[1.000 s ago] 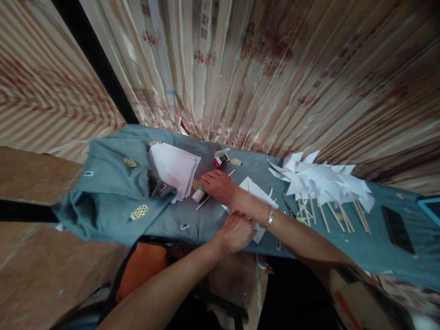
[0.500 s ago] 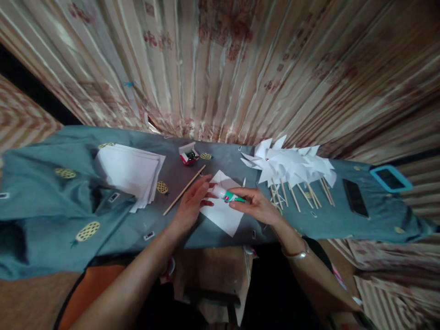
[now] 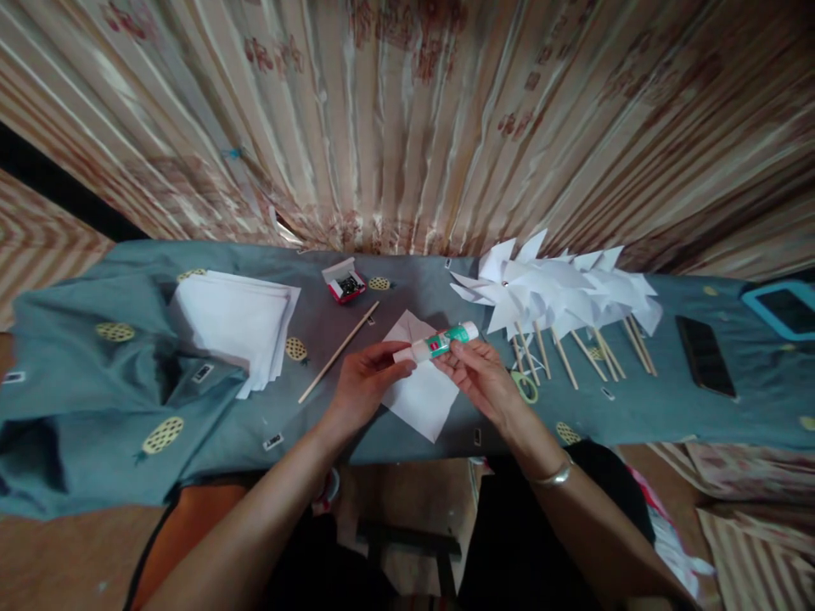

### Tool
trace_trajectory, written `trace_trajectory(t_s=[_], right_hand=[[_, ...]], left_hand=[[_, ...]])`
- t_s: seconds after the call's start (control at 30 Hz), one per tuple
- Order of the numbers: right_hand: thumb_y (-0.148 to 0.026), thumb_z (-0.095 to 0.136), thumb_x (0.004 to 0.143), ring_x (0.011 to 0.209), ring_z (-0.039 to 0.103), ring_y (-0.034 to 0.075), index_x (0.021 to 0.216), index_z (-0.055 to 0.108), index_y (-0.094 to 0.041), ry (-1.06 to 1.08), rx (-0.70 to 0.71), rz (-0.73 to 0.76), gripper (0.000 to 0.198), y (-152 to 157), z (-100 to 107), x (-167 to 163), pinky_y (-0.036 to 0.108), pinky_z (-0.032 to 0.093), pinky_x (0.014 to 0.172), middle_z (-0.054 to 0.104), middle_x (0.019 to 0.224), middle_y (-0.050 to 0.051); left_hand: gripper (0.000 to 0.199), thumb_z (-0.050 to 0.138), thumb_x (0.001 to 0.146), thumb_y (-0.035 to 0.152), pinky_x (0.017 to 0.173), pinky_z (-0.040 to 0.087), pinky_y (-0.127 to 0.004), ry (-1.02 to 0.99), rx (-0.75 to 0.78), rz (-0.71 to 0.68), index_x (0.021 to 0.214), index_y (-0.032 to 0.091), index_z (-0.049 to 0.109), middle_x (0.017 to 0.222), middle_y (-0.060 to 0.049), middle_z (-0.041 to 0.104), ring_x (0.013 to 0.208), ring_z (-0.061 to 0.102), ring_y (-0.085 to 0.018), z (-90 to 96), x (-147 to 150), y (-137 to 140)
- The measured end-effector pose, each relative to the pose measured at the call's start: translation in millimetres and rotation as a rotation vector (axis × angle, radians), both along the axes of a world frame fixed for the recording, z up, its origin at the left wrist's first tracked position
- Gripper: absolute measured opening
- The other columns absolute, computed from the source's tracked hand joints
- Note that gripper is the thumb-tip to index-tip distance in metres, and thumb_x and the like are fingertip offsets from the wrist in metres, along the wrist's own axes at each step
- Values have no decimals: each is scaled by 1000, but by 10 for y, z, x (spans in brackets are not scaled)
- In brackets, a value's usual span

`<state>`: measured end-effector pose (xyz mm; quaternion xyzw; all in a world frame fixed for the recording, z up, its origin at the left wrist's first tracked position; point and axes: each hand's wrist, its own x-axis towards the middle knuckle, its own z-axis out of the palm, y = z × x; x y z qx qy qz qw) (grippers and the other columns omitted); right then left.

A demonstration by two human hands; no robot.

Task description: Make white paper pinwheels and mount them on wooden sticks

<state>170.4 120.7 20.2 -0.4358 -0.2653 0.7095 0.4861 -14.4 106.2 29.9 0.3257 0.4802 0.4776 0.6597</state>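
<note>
A green-and-white glue stick (image 3: 439, 343) is held level between my two hands, above a white square of paper (image 3: 425, 409). My left hand (image 3: 362, 382) pinches the white left end of the glue stick between thumb and fingers. On the green barrel, my right hand (image 3: 487, 378) is closed from below and the right. Part of the paper is hidden by my hands and the glue stick. A thin wooden stick (image 3: 339, 351) lies on the cloth just left of my left hand.
At left lies a stack of white paper (image 3: 233, 327). An opened red box of small dark pieces (image 3: 345, 283) stands behind. Several white paper pinwheels (image 3: 560, 293) on sticks lie right, near green-handled scissors (image 3: 525, 387), a dark phone (image 3: 705, 356) and a blue-framed device (image 3: 780, 309).
The glue stick has tilted from pointing down-right to up-right. My left fingers, spread near its white end before, now pinch that end. The view has shifted slightly.
</note>
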Motion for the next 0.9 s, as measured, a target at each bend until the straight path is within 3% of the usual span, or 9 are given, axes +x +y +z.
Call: trace_trajectory(t_s=[0.13, 0.27, 0.37, 0.57, 0.67, 0.8, 0.9], right_hand=[[-36, 86, 64, 71, 69, 13, 80, 71, -22, 55, -51, -96, 25, 53, 7, 121, 30, 59, 84, 76, 79, -1], [-34, 84, 66, 71, 70, 14, 82, 70, -22, 61, -84, -65, 24, 45, -11, 157, 30, 59, 79, 75, 77, -1], [-33, 81, 68, 69, 69, 12, 85, 71, -20, 59, -124, -34, 24, 32, -35, 137, 26, 59, 72, 75, 77, 0], [-32, 81, 68, 66, 69, 12, 85, 71, -20, 40, -147, -6, 23, 53, -98, 142, 24, 59, 68, 74, 73, -1], [-32, 81, 68, 66, 69, 12, 81, 70, -21, 52, -142, -20, 21, 53, -113, 152, 24, 59, 66, 74, 73, -1], [-37, 81, 69, 65, 70, 12, 80, 67, -22, 57, -130, -8, 23, 36, -99, 148, 23, 60, 64, 74, 72, -3], [-38, 82, 67, 64, 70, 11, 79, 67, -22, 57, -141, 6, 25, 27, -66, 154, 22, 60, 64, 74, 71, -4]], left_hand=[[44, 82, 59, 41, 72, 52, -31, 191, 92, 81, 93, 15, 72, 82, -4, 72, 71, 65, -17, 73, -291, 48], [40, 72, 67, 42, 63, 48, -27, 799, 199, 119, 99, 18, 70, 74, 0, 67, 62, 60, -15, 125, -755, 103], [36, 66, 72, 42, 63, 47, -27, 1042, 163, 22, 99, 18, 71, 73, 0, 66, 63, 59, -16, 85, -978, 128], [30, 62, 83, 37, 71, 49, -28, 1268, 328, -20, 107, 20, 67, 111, -3, 66, 65, 57, -12, -27, -1083, 126], [28, 63, 85, 36, 75, 51, -29, 1351, 463, 26, 109, 23, 66, 117, -1, 64, 69, 58, -12, -51, -1129, 122], [30, 60, 88, 36, 92, 51, -41, 1469, 701, 124, 113, 20, 64, 125, -9, 61, 101, 60, -24, -18, -1046, 98], [23, 52, 93, 28, 92, 51, -42, 1389, 861, 47, 109, 19, 65, 118, -12, 63, 104, 60, -25, -15, -766, 10]])
